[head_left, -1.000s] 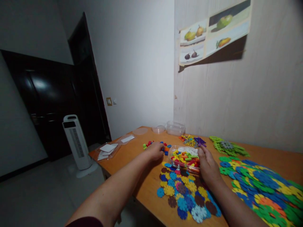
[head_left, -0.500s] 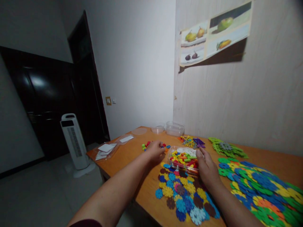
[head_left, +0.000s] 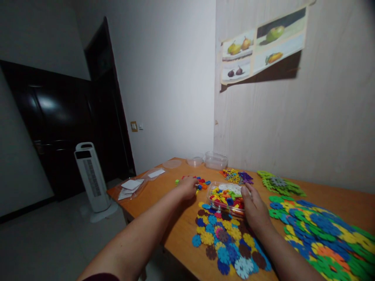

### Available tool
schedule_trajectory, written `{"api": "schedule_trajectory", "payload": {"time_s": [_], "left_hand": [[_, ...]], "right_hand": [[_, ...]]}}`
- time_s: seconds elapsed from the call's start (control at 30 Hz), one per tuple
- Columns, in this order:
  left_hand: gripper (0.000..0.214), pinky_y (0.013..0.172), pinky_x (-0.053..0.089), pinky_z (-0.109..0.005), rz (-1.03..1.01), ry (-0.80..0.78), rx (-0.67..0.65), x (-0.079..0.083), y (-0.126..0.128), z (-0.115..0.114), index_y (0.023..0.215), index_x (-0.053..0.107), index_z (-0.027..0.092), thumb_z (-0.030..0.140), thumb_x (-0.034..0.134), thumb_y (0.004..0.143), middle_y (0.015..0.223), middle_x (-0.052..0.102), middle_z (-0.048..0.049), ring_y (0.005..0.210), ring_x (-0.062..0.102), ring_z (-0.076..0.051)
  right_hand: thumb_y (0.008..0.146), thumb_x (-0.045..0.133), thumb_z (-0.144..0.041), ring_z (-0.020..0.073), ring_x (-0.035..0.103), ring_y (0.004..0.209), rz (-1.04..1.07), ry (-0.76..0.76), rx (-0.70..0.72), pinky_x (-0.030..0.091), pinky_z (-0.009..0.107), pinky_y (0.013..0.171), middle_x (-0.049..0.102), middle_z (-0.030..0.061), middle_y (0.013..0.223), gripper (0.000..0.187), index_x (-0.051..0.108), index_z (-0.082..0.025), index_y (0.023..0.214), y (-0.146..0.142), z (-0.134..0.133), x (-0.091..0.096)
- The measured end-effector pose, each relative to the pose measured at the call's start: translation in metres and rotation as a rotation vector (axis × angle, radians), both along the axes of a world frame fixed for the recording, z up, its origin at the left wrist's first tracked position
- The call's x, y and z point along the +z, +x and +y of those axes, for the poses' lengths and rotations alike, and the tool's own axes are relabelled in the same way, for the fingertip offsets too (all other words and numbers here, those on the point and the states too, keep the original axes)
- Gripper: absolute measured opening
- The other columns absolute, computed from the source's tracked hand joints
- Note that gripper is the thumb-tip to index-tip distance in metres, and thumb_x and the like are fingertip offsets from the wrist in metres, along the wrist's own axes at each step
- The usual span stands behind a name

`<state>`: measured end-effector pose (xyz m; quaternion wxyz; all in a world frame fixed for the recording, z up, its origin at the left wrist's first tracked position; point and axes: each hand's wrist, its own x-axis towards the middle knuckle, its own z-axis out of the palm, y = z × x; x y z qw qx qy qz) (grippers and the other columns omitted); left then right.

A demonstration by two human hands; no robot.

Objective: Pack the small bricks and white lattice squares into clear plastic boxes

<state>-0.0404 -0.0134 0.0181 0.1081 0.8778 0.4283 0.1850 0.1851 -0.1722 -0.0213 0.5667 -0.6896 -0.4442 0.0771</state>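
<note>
Head view: your left hand (head_left: 187, 187) sits knuckles-up at centre frame, its fingertips curled down onto the loose small bricks (head_left: 202, 182) scattered on the tabletop (head_left: 164, 187). You cannot tell whether its grip encloses a piece. Your right hand (head_left: 254, 207), right of centre, lies against the right end of the clear box (head_left: 226, 195) with its fingers extended, so its grip is released. The box is filled with mixed coloured bricks and stands between your two hands. Just below it in the frame lies a patch of flower discs (head_left: 225, 242). A larger disc mat (head_left: 322, 230) fills the lower right. A white tower fan (head_left: 89, 175) stands on the floor at left.
</note>
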Motion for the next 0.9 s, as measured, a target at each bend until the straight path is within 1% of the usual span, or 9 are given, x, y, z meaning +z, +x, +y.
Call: {"api": "schedule_trajectory", "payload": {"time_s": [0.03, 0.1, 0.17, 0.23, 0.43, 0.63, 0.7, 0.8, 0.9], "left_hand": [[0.019, 0.083, 0.045, -0.041, 0.095, 0.067, 0.003, -0.004, -0.003, -0.001, 0.089, 0.073, 0.018, 0.018, 0.060, 0.077, 0.099, 0.068, -0.0155, 0.096, 0.060, -0.032], [0.023, 0.085, 0.045, -0.043, 0.220, 0.178, 0.008, -0.009, -0.006, -0.002, 0.095, 0.074, 0.020, 0.021, 0.055, 0.081, 0.106, 0.067, -0.0166, 0.101, 0.059, -0.034], [0.025, 0.086, 0.045, -0.043, 0.262, 0.232, 0.008, -0.011, -0.006, -0.003, 0.098, 0.073, 0.021, 0.023, 0.052, 0.083, 0.108, 0.066, -0.0165, 0.103, 0.058, -0.034], [0.025, 0.086, 0.045, -0.042, 0.280, 0.251, 0.004, -0.011, -0.005, -0.002, 0.096, 0.073, 0.021, 0.022, 0.051, 0.084, 0.107, 0.066, -0.0158, 0.102, 0.059, -0.032], [0.024, 0.085, 0.046, -0.037, 0.322, 0.242, 0.000, -0.006, -0.005, -0.002, 0.092, 0.074, 0.019, 0.021, 0.051, 0.084, 0.103, 0.066, -0.0152, 0.099, 0.060, -0.029], [0.020, 0.079, 0.047, -0.032, 0.335, 0.186, -0.101, -0.006, -0.011, -0.002, 0.089, 0.073, 0.018, 0.019, 0.057, 0.078, 0.104, 0.065, -0.0139, 0.092, 0.062, -0.026], [0.018, 0.078, 0.046, -0.032, 0.332, 0.182, -0.116, -0.007, -0.013, -0.001, 0.088, 0.072, 0.018, 0.019, 0.058, 0.078, 0.104, 0.065, -0.0138, 0.091, 0.062, -0.025], [0.016, 0.077, 0.046, -0.031, 0.309, 0.179, -0.105, -0.007, -0.014, 0.002, 0.085, 0.070, 0.018, 0.022, 0.056, 0.081, 0.101, 0.065, -0.0136, 0.090, 0.062, -0.025], [0.017, 0.071, 0.045, -0.029, 0.226, 0.151, -0.073, -0.005, -0.014, 0.005, 0.082, 0.069, 0.018, 0.024, 0.054, 0.082, 0.092, 0.067, -0.0124, 0.082, 0.062, -0.023]], "right_hand": [[0.089, 0.031, -0.071, 0.0337, 0.047, 0.134, 0.000, -0.002, 0.000, 0.033, 0.050, 0.112, 0.052, 0.0176, 0.145, 0.081, 0.049, -0.013, 0.143, 0.000, 0.000, 0.000], [0.090, 0.031, -0.071, 0.0330, 0.047, 0.134, 0.002, 0.001, 0.002, 0.033, 0.049, 0.112, 0.052, 0.0165, 0.145, 0.079, 0.049, -0.015, 0.143, 0.000, 0.000, -0.001], [0.090, 0.031, -0.071, 0.0325, 0.047, 0.134, 0.006, 0.004, 0.004, 0.033, 0.048, 0.112, 0.053, 0.0162, 0.144, 0.079, 0.050, -0.015, 0.143, 0.001, 0.000, -0.001], [0.090, 0.031, -0.071, 0.0323, 0.047, 0.134, 0.005, 0.004, 0.005, 0.033, 0.048, 0.112, 0.053, 0.0167, 0.144, 0.080, 0.049, -0.014, 0.142, 0.000, 0.000, -0.001], [0.090, 0.031, -0.070, 0.0326, 0.046, 0.134, -0.002, 0.013, 0.006, 0.032, 0.048, 0.113, 0.052, 0.0183, 0.145, 0.081, 0.049, -0.012, 0.142, -0.001, -0.001, 0.001], [0.090, 0.030, -0.070, 0.0329, 0.047, 0.134, -0.018, 0.004, 0.008, 0.032, 0.048, 0.113, 0.052, 0.0181, 0.144, 0.080, 0.051, -0.012, 0.141, -0.001, -0.001, 0.001], [0.091, 0.030, -0.069, 0.0324, 0.047, 0.134, -0.029, 0.012, 0.013, 0.032, 0.047, 0.113, 0.053, 0.0181, 0.144, 0.079, 0.051, -0.011, 0.140, -0.001, -0.001, 0.001], [0.091, 0.030, -0.069, 0.0323, 0.047, 0.133, -0.040, 0.016, 0.009, 0.033, 0.047, 0.113, 0.054, 0.0179, 0.143, 0.078, 0.052, -0.011, 0.140, -0.001, -0.001, 0.001], [0.091, 0.030, -0.069, 0.0329, 0.048, 0.133, -0.041, 0.012, 0.005, 0.034, 0.048, 0.112, 0.055, 0.0179, 0.142, 0.078, 0.053, -0.012, 0.139, -0.001, -0.002, 0.001]]}}
